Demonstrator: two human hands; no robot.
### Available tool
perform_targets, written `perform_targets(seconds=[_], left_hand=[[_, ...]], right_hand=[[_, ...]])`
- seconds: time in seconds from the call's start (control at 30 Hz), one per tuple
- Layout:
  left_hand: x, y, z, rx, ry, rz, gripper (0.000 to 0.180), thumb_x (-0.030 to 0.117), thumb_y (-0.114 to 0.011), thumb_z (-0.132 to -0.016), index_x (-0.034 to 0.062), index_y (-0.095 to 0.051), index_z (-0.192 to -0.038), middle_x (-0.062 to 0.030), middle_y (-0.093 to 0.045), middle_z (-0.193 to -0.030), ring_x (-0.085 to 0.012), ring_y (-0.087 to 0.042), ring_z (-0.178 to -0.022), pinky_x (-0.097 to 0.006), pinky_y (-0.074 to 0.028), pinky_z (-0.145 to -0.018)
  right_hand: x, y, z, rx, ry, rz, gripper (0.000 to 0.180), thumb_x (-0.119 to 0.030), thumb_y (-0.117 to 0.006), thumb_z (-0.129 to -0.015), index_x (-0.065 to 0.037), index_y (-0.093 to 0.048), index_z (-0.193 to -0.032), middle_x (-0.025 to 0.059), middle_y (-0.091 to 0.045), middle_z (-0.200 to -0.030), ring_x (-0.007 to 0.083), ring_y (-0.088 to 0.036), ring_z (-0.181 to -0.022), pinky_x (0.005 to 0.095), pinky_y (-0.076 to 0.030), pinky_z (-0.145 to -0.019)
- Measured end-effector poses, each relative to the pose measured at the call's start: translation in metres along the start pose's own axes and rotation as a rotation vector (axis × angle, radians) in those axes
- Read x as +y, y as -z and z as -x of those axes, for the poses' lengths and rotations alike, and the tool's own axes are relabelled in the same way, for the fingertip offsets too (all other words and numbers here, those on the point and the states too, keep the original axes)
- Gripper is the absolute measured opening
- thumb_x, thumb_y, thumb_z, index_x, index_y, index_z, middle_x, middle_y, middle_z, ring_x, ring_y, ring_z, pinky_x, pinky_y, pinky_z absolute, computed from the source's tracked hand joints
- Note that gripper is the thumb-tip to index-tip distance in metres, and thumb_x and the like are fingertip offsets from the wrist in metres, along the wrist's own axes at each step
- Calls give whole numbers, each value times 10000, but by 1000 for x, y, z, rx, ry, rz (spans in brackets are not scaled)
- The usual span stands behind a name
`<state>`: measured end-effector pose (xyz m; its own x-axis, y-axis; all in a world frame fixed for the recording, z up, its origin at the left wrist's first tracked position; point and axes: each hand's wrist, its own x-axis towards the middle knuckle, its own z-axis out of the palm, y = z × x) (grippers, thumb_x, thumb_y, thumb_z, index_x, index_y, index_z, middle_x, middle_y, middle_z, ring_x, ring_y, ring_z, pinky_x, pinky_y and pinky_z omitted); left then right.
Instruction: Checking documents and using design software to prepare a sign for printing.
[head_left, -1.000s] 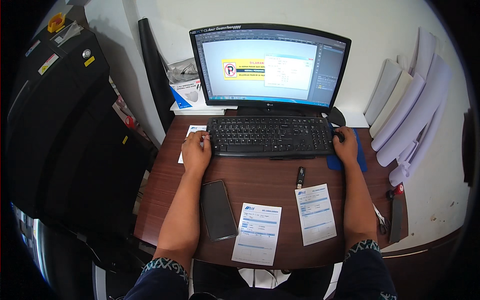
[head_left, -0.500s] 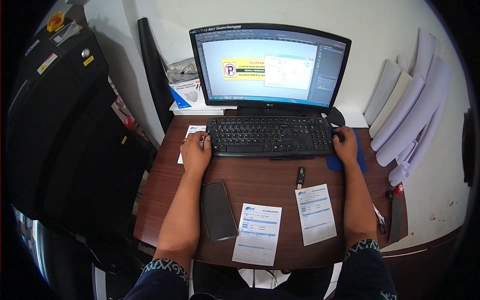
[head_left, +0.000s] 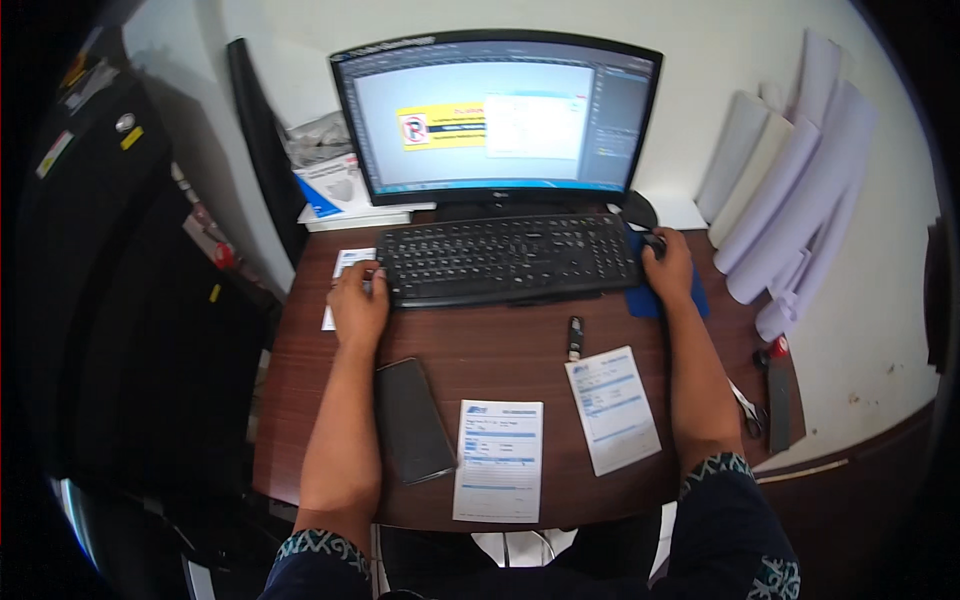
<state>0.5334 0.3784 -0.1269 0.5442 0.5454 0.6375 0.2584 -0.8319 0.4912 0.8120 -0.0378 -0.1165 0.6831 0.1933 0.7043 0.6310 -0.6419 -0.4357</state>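
My right hand (head_left: pixel 670 267) is closed over a black mouse (head_left: pixel 654 243), of which only the front shows. The mouse sits on a blue mouse pad (head_left: pixel 690 302) right of the black keyboard (head_left: pixel 510 258). At the keyboard's left end rests my left hand (head_left: pixel 358 308), its fingers bent, with a gap between thumb and forefinger and nothing visible held. Partly beneath that hand lies a white printed slip (head_left: pixel 329 318). Behind the keyboard, a monitor (head_left: pixel 500 197) displays a yellow sign with a no-parking symbol and a pale dialog window.
Between my forearms lie a dark phone (head_left: pixel 415 420), two printed forms (head_left: pixel 498 490) (head_left: pixel 615 425) and a black USB stick (head_left: pixel 575 338). Scissors (head_left: pixel 748 412) are near the right edge. White rolls (head_left: pixel 800 200) lean on the wall. A large black machine (head_left: pixel 130 280) stands left.
The whole view has shifted, so the desk and its things appear further left and slightly higher, with some blur. Both hands keep their places at the keyboard's left end and on the mouse.
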Motion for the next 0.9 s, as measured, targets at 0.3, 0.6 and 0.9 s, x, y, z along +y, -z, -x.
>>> perform_targets(seconds=[0.3, 0.6, 0.9], left_hand=[[1, 3, -1, -27, 75, 8, 140, 184, -655, -910, 95, -702, -1007, -111, -676, -942, -324, -638, -939, -467, -476, -857], [1, 1, 1, -15, 65, 31, 135, 188, -669, -895, 101, -690, -996, -90, -656, -913, -314, -635, -908, -458, -480, -818], [3, 1, 1, -19, 65, 15, 148, 190, -675, -890, 100, -685, -1006, -85, -665, -954, -302, -639, -944, -468, -482, -834]], right_hand=[[-39, 19, 10, -218, 350, -126, 108, -102, -660, -781, -77, -690, -882, 156, -660, -1190, 434, -546, -1239, 530, -395, -1047], [-59, 22, 17, -360, 372, -53, 141, -99, -603, -820, -75, -722, -891, 134, -642, -1264, 416, -487, -1319, 538, -338, -1102], [-49, 21, 12, -234, 323, 0, 123, -94, -585, -810, -62, -702, -830, 142, -656, -1218, 428, -522, -1270, 535, -354, -1088]])
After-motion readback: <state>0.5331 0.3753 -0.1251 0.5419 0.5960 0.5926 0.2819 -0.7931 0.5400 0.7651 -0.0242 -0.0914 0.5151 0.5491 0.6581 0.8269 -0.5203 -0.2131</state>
